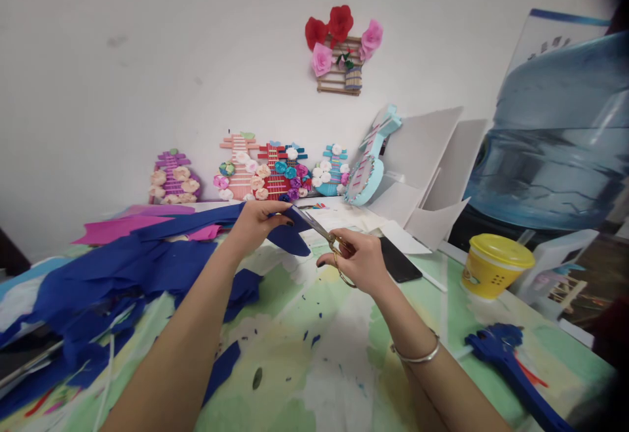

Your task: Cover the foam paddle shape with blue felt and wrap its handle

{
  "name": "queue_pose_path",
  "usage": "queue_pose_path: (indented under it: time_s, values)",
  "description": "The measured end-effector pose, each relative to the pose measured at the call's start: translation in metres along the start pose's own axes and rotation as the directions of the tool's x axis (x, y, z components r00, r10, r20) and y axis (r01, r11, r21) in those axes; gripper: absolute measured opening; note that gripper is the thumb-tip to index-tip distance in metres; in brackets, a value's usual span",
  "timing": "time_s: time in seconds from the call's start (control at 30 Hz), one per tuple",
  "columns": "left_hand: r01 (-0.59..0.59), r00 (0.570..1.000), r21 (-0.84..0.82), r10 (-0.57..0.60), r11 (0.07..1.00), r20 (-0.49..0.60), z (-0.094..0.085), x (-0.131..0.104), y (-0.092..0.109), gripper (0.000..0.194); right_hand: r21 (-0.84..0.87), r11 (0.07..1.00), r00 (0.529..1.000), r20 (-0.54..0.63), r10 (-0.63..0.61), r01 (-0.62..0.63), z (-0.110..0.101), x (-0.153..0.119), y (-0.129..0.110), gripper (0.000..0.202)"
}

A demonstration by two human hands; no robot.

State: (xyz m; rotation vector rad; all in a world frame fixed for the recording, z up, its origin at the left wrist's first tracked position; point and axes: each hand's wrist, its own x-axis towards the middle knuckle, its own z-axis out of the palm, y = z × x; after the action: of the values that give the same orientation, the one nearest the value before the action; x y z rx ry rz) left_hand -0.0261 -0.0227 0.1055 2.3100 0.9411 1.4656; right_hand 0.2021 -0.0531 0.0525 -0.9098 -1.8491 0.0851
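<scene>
My left hand (260,223) pinches a piece of dark blue paper (289,240) above the middle of the table, thumb on the near side. My right hand (358,258) has its fingers through the gold handles of a pair of scissors (319,228). The silver blades point up and left and meet the paper's upper edge, close to my left fingertips. Whether the blades are fully closed cannot be made out. Small blue scraps (314,339) lie on the green patterned tablecloth (344,366) below my hands.
Crumpled blue sheets (113,274) and pink paper (118,227) cover the left side. A black phone-like slab (400,260), a yellow-lidded tub (497,265) and a blue glue gun (515,370) lie to the right. Flower-decorated paper instruments (275,170) line the wall.
</scene>
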Motion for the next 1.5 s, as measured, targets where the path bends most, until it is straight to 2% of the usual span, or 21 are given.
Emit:
queue_pose_path:
  time_s: [0.3, 0.57, 1.03, 1.23, 1.5]
  values:
    - [0.081, 0.997, -0.057, -0.081, 0.995, 0.01, 0.001, 0.0, 0.0, 0.017, 0.009, 0.999, 0.999, -0.02, -0.042, 0.043, 0.0, 0.0, 0.0, 0.046]
    - [0.08, 0.995, -0.074, -0.075, 0.994, 0.059, 0.0, 0.0, 0.003, 0.017, 0.033, 0.998, 0.998, -0.022, -0.052, 0.053, -0.001, 0.0, -0.002, 0.047]
    - [0.083, 0.996, -0.086, -0.082, 0.993, 0.015, 0.003, -0.001, 0.003, 0.018, 0.052, 0.997, 0.998, -0.027, -0.052, 0.054, -0.003, -0.001, -0.001, 0.047]
    - [0.019, 0.998, -0.068, -0.014, 0.998, 0.069, 0.01, 0.0, 0.011, 0.018, 0.055, 0.994, 0.993, -0.067, -0.093, 0.097, -0.004, -0.001, -0.002, 0.053]
    - [-0.028, 0.995, -0.043, 0.032, 0.999, 0.096, 0.01, 0.001, 0.008, 0.016, 0.082, 0.994, 0.995, -0.076, -0.072, 0.078, -0.004, 0.0, -0.002, 0.044]
